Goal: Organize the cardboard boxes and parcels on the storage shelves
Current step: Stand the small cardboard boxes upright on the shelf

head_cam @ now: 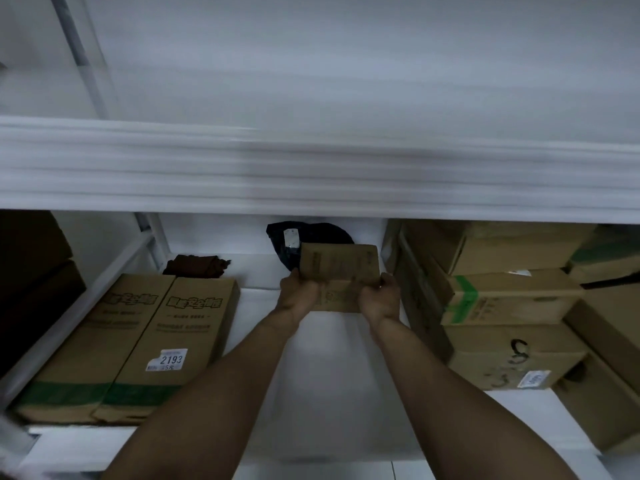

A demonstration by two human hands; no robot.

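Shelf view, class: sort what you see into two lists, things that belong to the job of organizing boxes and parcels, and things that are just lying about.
Part of the job:
- small cardboard box, held by the left hand and right hand
- two long boxes, side by side
- stacked boxes
- black parcel bag at the back

Just lying about:
- brown crumpled item behind the long boxes

The small box [339, 271] is brown cardboard, dull and smooth. The shelf [322, 375] is white and smooth. At 12 o'clock, a shiny black plastic bag [311, 233].
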